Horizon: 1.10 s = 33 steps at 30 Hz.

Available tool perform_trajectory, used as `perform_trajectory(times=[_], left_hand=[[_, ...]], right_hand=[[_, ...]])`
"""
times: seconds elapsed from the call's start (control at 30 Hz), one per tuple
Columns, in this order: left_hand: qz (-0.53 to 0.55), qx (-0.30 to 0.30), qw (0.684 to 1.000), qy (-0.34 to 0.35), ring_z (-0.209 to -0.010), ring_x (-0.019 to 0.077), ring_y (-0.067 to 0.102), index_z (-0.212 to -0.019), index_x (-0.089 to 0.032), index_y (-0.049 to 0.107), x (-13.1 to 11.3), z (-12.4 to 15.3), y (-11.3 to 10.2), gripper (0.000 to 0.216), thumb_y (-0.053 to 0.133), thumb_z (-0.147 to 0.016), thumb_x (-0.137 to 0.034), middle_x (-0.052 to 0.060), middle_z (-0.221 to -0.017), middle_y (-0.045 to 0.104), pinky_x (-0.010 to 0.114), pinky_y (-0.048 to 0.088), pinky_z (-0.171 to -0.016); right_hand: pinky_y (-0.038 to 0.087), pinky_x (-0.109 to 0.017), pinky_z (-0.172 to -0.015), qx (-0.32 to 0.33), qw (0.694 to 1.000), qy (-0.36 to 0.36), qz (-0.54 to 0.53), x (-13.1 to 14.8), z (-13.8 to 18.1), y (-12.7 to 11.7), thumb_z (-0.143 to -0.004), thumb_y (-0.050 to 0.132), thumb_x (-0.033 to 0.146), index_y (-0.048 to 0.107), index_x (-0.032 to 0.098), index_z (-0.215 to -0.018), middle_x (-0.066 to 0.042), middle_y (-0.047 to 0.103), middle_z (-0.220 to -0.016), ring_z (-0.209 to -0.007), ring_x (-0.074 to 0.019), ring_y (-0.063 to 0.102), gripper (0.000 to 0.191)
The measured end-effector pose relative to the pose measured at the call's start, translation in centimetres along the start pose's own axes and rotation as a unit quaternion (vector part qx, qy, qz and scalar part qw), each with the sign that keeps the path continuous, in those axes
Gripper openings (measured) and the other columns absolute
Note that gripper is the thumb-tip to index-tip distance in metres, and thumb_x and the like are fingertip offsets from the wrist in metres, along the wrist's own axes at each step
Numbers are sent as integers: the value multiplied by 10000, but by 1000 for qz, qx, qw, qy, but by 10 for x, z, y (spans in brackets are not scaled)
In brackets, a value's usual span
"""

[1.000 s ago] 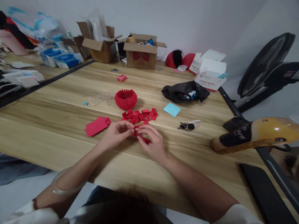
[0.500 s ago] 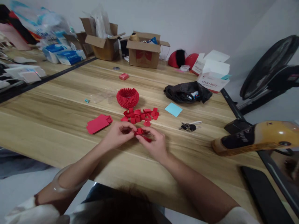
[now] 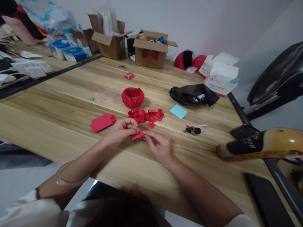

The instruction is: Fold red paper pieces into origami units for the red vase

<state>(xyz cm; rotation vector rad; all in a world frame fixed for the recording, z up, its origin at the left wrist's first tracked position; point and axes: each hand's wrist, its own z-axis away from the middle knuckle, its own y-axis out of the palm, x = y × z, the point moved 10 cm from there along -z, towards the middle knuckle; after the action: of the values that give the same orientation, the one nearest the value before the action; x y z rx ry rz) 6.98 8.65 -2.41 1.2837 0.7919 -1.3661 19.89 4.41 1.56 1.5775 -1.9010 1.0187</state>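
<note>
Between my two hands is a small piece of red paper (image 3: 136,136), partly hidden by the fingers. My left hand (image 3: 121,130) pinches its left side, and my right hand (image 3: 159,145) pinches its right edge. Just beyond the fingers lies a loose pile of folded red paper pieces (image 3: 142,116). Behind that pile stands a round red bowl (image 3: 133,98) built from many folded paper pieces. A stack of flat red paper slips (image 3: 102,123) rests to the left of my left hand.
Right of the pile lie a blue sticky note (image 3: 178,111), keys (image 3: 194,129) and a black bag (image 3: 191,94). A drink bottle (image 3: 258,145) and a black phone-like slab (image 3: 267,198) are at the right. Cardboard boxes (image 3: 151,52) stand at the back; a small red block (image 3: 129,75) sits before them.
The red paper between my hands now shows a flatter, wider face. My left fingers have shifted over it, and my right fingers hold its edge. The whole view has shifted slightly.
</note>
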Motion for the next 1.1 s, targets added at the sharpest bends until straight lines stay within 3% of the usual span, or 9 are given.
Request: perform_trajectory(times=[0.2,0.37,0.57,0.7,0.77,0.87,0.97,1.1], left_hand=[[92,9,995,-39,-584,98,634,-684,-138,555,4,2,3,248,778,-575,-129,-34,-548,622,182,493,-581],[81,3,996,-35,-553,92,623,-672,-141,547,1,3,3,266,792,-570,-158,-61,-489,571,174,478,-559],[11,-27,1000,1,-525,98,613,-654,-146,527,-4,2,-3,314,811,-536,-209,-8,-580,675,172,423,-482],[-41,-52,996,56,-512,85,603,-622,-148,510,-12,2,-8,298,796,-568,-209,-42,-516,618,169,426,-504],[-68,-55,993,78,-501,84,593,-611,-148,506,-15,2,-9,299,793,-576,-223,-48,-504,590,170,421,-493],[-103,-45,989,93,-503,97,588,-598,-151,498,-18,2,-7,307,789,-580,-249,-40,-513,575,187,427,-491],[-126,-42,985,108,-499,92,573,-602,-151,498,-21,3,-6,300,779,-591,-254,-41,-521,558,190,427,-496],[-140,-34,982,118,-522,100,580,-621,-156,489,-24,4,-2,289,757,-608,-262,-30,-557,576,195,440,-510]], right_hand=[[583,-290,-742,17,998,-47,27,11,-1,1,-802,520,114,719,227,-890,-48,739,-884,-804,-155,701,245],[582,-301,-750,32,999,-34,29,6,-1,5,-783,514,106,723,236,-858,-48,732,-892,-813,-156,694,257],[574,-292,-746,33,999,-20,5,5,-2,4,-766,514,94,717,217,-827,-55,730,-878,-805,-155,693,246],[563,-296,-735,37,993,76,-77,-13,-2,6,-760,533,117,702,195,-898,-55,731,-876,-789,-163,693,232],[562,-277,-657,36,977,161,-133,-29,1,9,-775,582,196,685,183,-942,-57,734,-827,-722,-163,693,197],[542,-251,-564,41,949,255,-183,-46,6,17,-733,668,311,688,163,-853,-51,722,-706,-607,-154,676,191],[524,-234,-529,49,936,289,-198,-51,7,23,-722,669,350,686,163,-732,-29,693,-621,-525,-123,635,188],[518,-235,-526,38,937,280,-206,-51,5,23,-729,652,372,664,175,-681,-11,661,-579,-511,-112,605,204]])
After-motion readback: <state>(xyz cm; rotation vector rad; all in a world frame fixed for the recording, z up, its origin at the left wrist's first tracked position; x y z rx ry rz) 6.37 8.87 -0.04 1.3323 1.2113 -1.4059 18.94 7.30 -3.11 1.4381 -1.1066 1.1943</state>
